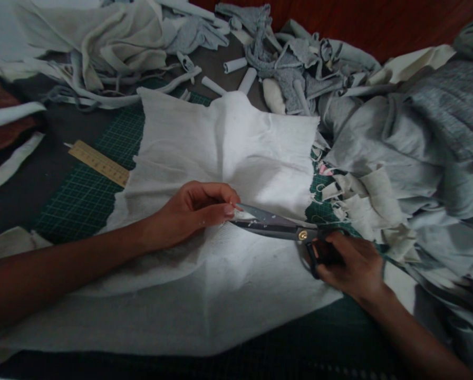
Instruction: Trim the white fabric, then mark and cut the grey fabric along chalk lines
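A large piece of white fabric (271,142) lies spread over the green cutting mat (74,195), its side edges ragged. My left hand (196,211) pinches a fold of this fabric near the middle, thumb against fingers. In my right hand (350,264) are black-handled scissors (276,224), with my fingers through the handles. The blades point left, slightly apart, and their tips reach my left fingertips at the pinched fold. Small white lint specks cling to the blades. The exact spot where blades meet cloth is partly hidden by my left fingers.
A wooden ruler (97,162) lies left of the fabric. Cream fabric scraps (374,200) and loose threads are at the right. Heaped grey cloth (386,126) fills the right side, and more beige cloth (121,42) lies at the back left. Small white rolls (247,81) lie behind.
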Tool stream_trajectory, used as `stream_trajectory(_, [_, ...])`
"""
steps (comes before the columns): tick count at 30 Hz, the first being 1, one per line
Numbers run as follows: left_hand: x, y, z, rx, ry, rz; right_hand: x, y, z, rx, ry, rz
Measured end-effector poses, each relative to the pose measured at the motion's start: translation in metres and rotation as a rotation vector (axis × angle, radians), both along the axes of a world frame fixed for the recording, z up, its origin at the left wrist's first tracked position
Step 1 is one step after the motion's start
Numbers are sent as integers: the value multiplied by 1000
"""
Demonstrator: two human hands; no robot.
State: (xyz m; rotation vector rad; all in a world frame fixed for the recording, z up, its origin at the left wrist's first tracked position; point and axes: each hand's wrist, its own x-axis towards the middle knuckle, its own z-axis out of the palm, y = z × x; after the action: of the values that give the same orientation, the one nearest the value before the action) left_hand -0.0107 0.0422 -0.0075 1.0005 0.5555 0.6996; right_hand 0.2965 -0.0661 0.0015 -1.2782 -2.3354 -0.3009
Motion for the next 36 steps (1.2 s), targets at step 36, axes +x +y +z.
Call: stream_trajectory(36, [1,8,18,123,189,-249,3,-3,-5,-60,46,-22])
